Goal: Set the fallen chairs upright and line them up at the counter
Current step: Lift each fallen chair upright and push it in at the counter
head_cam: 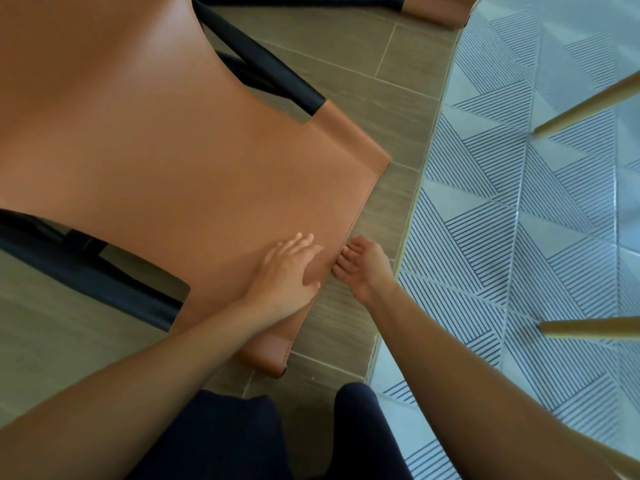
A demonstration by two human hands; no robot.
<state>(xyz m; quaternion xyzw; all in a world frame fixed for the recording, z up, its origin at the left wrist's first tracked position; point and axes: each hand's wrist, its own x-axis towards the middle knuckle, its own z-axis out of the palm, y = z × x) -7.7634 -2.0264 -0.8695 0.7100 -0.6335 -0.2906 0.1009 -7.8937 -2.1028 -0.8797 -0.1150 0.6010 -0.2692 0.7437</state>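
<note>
A chair with a tan leather sling and black metal frame lies fallen on the wood-look floor, filling the left of the view. My left hand rests flat on the leather near its top edge, fingers straight. My right hand sits at that same edge, palm up, fingertips curled under the stitched rim. Part of a second tan chair shows at the top edge.
A blue-and-white striped geometric rug covers the floor at right. Two pale wooden legs reach in from the right edge over the rug. My dark-trousered legs are at the bottom.
</note>
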